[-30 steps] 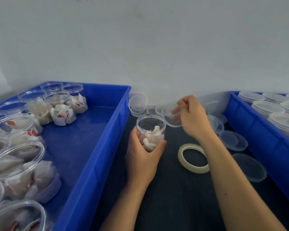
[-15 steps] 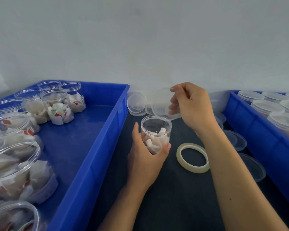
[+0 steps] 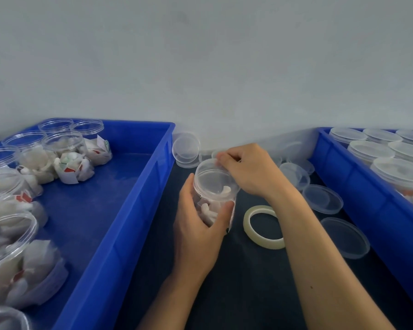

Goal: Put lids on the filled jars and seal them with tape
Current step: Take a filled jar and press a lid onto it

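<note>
Seating lid on jar: my right hand pinches its far rim, directly over the mouth; left hand wraps jar upright.

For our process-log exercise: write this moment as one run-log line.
step: lidding | left hand: grips jar | right hand: sets lid on jar | tape roll: on table, untouched

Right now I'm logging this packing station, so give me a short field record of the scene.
left hand: grips the jar on the dark mat
right hand: holds the lid on the jar's mouth
tape roll: flat on the mat, right of the jar, untouched
left bin: open filled jars
right bin: lidded jars
loose lids: between the bins
</note>
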